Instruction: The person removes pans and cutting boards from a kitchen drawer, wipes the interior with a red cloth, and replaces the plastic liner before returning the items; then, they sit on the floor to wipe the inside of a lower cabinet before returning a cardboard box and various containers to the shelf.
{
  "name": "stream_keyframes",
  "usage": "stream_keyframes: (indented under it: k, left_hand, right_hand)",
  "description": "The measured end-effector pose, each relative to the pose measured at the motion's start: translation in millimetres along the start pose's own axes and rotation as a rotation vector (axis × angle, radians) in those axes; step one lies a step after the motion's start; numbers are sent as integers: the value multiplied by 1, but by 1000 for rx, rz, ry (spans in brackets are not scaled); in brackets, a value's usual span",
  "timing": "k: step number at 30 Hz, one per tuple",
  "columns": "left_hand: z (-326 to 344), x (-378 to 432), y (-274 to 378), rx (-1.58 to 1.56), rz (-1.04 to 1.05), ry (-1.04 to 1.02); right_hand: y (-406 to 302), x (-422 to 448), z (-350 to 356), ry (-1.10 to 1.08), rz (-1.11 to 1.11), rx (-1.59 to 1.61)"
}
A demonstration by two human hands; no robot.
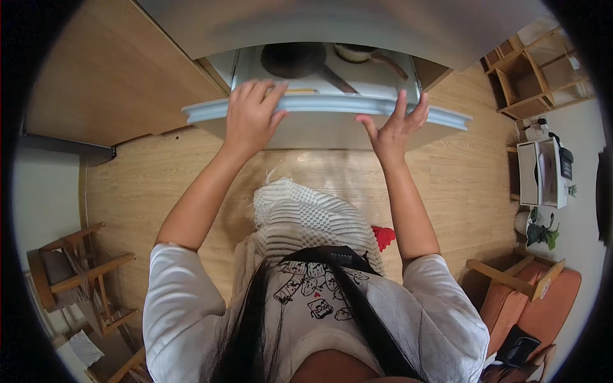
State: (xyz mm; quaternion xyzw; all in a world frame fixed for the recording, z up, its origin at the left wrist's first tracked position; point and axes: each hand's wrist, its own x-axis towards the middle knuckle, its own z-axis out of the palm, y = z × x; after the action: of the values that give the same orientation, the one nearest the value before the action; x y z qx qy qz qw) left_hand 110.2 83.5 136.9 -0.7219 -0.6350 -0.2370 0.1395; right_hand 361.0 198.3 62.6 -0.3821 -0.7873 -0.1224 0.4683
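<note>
A pulled-out drawer with a pale blue-white top rail spans the upper middle. My left hand rests over the left part of the rail, its fingers bent over the edge. On the right part, my right hand has its fingers spread, with fingertips at or just over the rail; whether they touch it cannot be told. Inside the drawer lie a dark frying pan with its handle towards the front and a smaller pan with a brown handle, partly hidden by the counter above. A thin yellowish item shows behind the rail.
The counter overhangs the drawer. A wooden cabinet panel stands at left. Wooden chairs are at lower left, an orange armchair at lower right. A red cloth lies on the floor. Wooden shelving stands at upper right.
</note>
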Motion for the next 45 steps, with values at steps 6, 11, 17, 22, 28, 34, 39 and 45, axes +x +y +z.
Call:
stream_keyframes:
  k: [6, 11, 17, 22, 28, 34, 39, 45]
  left_hand:
    - [60, 43, -14, 171, 8, 140]
    - [81, 78, -16, 360, -104, 124]
    - [94, 48, -9, 268, -70, 198]
    - [82, -76, 10, 162, -140, -308]
    - [-12, -281, 32, 224, -418, -646]
    - [-88, -327, 29, 283, -640, -528]
    - [-56, -328, 50, -34, -616, -373]
    - [-127, -364, 208, -305, -266, -994]
  right_hand:
    - [35, -99, 2, -191, 431, -20]
    - [75, -295, -50, -863, 959, -329]
    - [77, -430, -97, -1164, 1538, -235]
    - [94, -451, -86, -974, 1525, -71]
    - [129, -412, -122, -434, 1523, 281]
    - [179, -372, -186, -128, 1389, 388]
    - [160, -249, -124, -341, 1011, 582]
    - [-63, -58, -37, -1040, -481, 287]
